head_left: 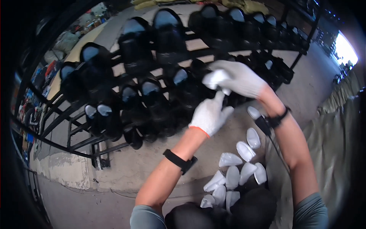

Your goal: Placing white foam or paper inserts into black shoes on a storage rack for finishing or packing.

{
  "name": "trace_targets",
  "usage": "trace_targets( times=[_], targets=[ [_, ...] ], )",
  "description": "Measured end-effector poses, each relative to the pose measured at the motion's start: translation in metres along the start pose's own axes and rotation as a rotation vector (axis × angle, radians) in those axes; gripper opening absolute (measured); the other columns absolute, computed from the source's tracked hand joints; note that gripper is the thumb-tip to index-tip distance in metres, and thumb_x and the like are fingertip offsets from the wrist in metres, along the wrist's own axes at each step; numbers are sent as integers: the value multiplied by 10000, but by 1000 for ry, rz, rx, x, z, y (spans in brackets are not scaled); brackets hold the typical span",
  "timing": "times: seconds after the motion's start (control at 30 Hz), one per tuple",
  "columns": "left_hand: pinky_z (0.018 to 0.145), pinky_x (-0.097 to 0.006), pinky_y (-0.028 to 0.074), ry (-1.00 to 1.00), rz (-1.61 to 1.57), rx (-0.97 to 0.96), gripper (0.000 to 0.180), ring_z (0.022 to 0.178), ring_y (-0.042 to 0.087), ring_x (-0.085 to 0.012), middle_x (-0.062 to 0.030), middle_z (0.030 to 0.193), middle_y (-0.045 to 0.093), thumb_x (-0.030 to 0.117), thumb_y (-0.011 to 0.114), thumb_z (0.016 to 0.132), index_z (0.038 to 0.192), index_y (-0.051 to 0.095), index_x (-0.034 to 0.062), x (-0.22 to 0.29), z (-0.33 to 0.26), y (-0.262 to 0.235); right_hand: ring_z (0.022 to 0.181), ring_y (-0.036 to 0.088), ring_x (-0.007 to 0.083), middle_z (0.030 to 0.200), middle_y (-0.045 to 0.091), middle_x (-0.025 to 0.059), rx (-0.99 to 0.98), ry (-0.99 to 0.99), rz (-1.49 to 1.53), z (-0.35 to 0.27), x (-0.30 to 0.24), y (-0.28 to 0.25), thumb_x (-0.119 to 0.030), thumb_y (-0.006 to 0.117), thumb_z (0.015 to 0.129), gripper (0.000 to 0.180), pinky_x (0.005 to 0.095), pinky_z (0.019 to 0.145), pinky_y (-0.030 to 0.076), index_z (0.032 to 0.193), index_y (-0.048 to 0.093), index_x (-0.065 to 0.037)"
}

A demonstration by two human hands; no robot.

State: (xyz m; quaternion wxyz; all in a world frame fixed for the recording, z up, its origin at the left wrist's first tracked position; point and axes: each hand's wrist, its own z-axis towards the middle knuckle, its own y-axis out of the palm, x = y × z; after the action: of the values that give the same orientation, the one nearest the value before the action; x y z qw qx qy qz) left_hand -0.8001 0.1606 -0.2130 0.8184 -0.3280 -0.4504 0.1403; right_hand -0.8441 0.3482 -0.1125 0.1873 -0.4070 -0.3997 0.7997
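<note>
- Right hand [238, 79], in a white knit glove: fingers curled closed around a white shoe insert [214, 79], held just in front of the black shoes on the rack.
- Left hand [211, 113], also white-gloved: fingers folded loosely, thumb raised and touching the lower end of the same white insert; whether anything sits inside the palm, cannot tell.
- Both hands close together, left below right, nearly touching at the insert.
- Right forearm reaching up and leftward from the lower right, wrist bent, dark strap [277, 119] around the wrist with a small black device and cable hanging beside it.
- Left forearm rising from the lower centre, slanted to the right, dark band [180, 161] around it below the orange cuff of the glove.
- Black metal rack [63, 114] spread across the upper left, tilted, loaded with rows of black shoes [167, 36], openings facing outward with pale linings showing.
- Pile of white inserts [233, 173] low down between the forearms, lying loose, well below the hands.
- Bare concrete floor [126, 168] under the rack.
</note>
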Motion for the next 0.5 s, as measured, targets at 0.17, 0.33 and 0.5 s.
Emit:
trace_targets(
  times=[0.17,0.33,0.5],
  targets=[
    [763,-595,570,98,125,98,201,901,700,-537,-330,921,703,130,714,1010,1161,655,12,-25,22,-15,1126,778,391,1259,802,159,-184,110,-484,96,47,64,-277,627,1017,332,504,945,613,1307,736,-155],
    [712,-529,606,-222,270,-12,401,881,760,-472,-288,923,752,158,749,1011,1341,608,-19,15,9,-15,1013,784,335,1126,789,174,312,150,-291,14,22,39,-263,683,1021,294,435,894,616,1214,770,-59],
    [781,-468,653,278,254,-555,658,1031,754,-396,-212,1205,703,203,820,861,1445,590,6,-7,-101,121,1218,691,431,1345,692,254,709,819,-521,-263,167,152,-260,749,960,576,480,1051,559,1490,624,-74]
  ],
)
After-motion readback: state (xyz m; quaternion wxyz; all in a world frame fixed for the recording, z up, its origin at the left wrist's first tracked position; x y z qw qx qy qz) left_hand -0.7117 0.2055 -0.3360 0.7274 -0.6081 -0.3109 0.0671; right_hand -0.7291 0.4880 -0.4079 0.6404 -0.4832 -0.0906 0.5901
